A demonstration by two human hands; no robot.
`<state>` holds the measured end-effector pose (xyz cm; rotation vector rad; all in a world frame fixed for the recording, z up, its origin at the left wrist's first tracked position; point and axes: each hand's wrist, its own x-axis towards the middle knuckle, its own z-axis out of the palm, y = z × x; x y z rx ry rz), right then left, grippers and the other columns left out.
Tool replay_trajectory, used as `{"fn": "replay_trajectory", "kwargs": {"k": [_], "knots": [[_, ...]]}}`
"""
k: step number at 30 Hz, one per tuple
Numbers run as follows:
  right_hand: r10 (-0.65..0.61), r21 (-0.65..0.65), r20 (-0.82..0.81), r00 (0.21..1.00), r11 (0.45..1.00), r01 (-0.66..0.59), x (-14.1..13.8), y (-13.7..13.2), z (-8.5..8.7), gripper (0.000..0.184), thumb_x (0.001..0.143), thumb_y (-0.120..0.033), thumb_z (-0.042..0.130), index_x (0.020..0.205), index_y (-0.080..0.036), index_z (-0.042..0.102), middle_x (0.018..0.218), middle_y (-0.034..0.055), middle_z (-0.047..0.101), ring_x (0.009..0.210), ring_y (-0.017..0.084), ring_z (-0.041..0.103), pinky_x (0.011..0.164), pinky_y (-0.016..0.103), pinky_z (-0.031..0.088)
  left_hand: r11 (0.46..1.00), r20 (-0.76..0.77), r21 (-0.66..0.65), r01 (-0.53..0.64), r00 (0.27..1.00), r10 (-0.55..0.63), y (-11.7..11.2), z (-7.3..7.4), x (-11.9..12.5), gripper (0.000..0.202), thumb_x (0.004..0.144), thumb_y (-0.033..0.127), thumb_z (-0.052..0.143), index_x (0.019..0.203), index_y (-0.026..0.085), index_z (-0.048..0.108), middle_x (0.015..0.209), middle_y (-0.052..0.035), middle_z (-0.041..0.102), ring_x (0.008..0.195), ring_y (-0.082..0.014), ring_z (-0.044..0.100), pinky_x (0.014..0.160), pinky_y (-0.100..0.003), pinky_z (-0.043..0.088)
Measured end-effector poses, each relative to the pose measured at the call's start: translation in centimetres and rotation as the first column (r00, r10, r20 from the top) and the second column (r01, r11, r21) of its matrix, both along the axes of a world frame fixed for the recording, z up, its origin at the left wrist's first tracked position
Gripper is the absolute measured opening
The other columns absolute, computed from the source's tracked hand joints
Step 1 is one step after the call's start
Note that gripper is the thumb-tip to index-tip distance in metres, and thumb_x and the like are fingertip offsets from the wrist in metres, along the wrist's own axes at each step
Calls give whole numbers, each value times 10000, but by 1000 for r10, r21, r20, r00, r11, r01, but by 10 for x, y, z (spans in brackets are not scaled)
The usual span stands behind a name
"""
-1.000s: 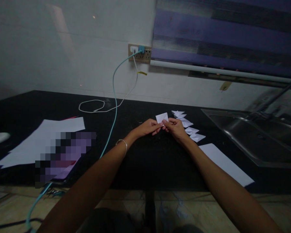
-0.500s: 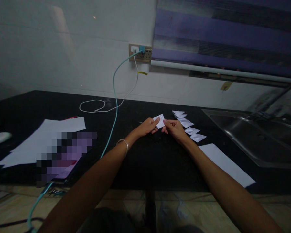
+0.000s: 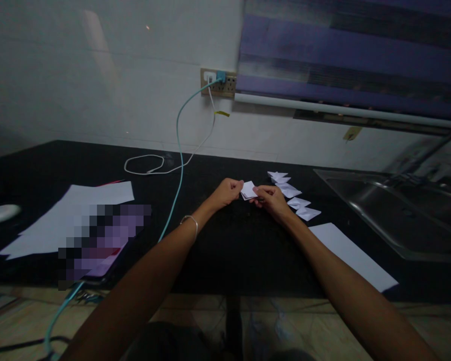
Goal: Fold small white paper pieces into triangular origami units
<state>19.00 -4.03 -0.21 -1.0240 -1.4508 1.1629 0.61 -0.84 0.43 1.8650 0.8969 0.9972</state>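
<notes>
A small folded piece of white paper (image 3: 248, 190) is held above the black countertop (image 3: 218, 250), between my two hands. My left hand (image 3: 227, 193) is closed, its fingertips pinching the paper's left corner. On the opposite side my right hand (image 3: 270, 198) grips the right edge between thumb and fingers. Layered edges show along the paper's lower left side. Just beyond my right hand several folded white paper pieces (image 3: 288, 190) with pointed tips lie in a row.
White sheets (image 3: 86, 200) lie at the left beside a partly pixelated purple-screened device (image 3: 110, 255). Another white sheet (image 3: 349, 253) rests near my right forearm. A steel sink (image 3: 409, 215) is at the right. Teal (image 3: 178, 150) and white cables (image 3: 199, 145) run from the wall socket (image 3: 218, 82).
My left thumb has come off the paper's face, and the left hand now pinches its left corner. The paper has tilted slightly, showing its layered edge. My right hand keeps its grip.
</notes>
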Motion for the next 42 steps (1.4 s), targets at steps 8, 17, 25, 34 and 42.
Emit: {"fn": "replay_trajectory", "kwargs": {"k": [8,17,25,34,42], "knots": [[18,99,-148,989,995,-3,-2,-2,1,482,651,-392,799,1057,-249,582,700,-48,599,516,92,518,454,218,395,1000,105,18,-23,994,21,-4,5,2,500,896,512,452,538,163,454,454,36,432,422,-59,358,448,-216,252],[-63,101,-146,987,992,78,2,2,1,297,677,-404,771,885,-201,709,703,6,615,547,107,507,476,248,391,983,306,-113,145,946,-105,-8,11,-4,297,788,350,638,1032,200,562,693,0,627,533,-90,556,418,-187,308],[67,5,-229,971,998,-68,1,-10,16,370,671,-351,771,1018,-240,708,978,56,659,744,152,567,561,266,452,987,334,-116,110,940,-66,-5,9,-8,292,718,345,681,933,153,638,771,-49,659,593,-100,579,443,-193,370],[16,42,-227,974,999,-7,1,-9,15,264,683,-381,777,899,-237,730,883,38,654,739,151,558,558,264,454,985,374,-97,143,922,-97,-5,10,-6,295,749,366,682,949,163,610,782,-46,655,584,-97,581,427,-190,380],[-93,73,-188,978,991,109,3,1,6,294,672,-456,778,780,-189,718,676,22,619,601,131,547,498,256,434,999,267,-48,-27,963,39,-7,10,-2,259,790,412,653,744,168,581,671,-12,602,472,-56,479,411,-204,358]]}}
